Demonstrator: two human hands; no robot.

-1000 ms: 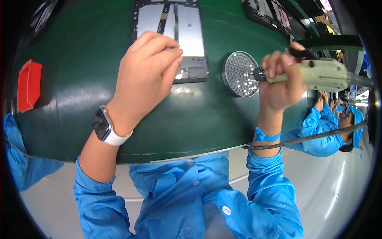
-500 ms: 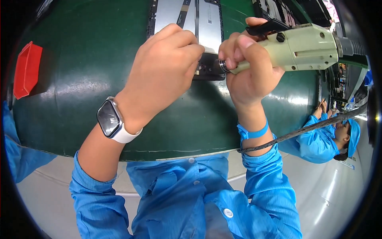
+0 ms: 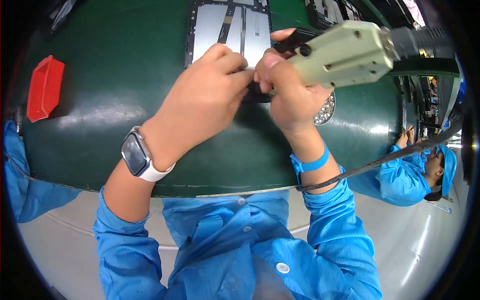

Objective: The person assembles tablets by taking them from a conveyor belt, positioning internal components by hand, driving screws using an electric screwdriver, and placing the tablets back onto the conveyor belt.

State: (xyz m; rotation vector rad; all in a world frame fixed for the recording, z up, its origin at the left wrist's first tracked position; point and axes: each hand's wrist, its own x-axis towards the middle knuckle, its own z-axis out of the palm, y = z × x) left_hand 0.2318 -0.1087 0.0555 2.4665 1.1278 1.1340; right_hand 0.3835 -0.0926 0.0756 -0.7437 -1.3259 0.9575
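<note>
My right hand (image 3: 287,95) grips a pale green electric screwdriver (image 3: 345,52), held over the near edge of an opened flat device (image 3: 227,30) with silver metal panels that lies on the green belt (image 3: 115,75). My left hand (image 3: 205,102), a smartwatch (image 3: 136,156) on its wrist, rests curled on the device's near edge, its fingertips touching the right hand. The screwdriver's tip is hidden behind the hands. A round silver dish of screws (image 3: 325,111) peeks out just right of my right wrist.
A red plastic bin (image 3: 44,88) sits at the belt's left. More opened devices (image 3: 332,10) lie further along the belt. A black cable (image 3: 380,160) runs from my right wrist to the right. Another person in blue (image 3: 415,172) works at the right.
My right hand brought the screwdriver from the screw dish leftward to the device's near edge, meeting the left hand. The view has closed in on the hands.
</note>
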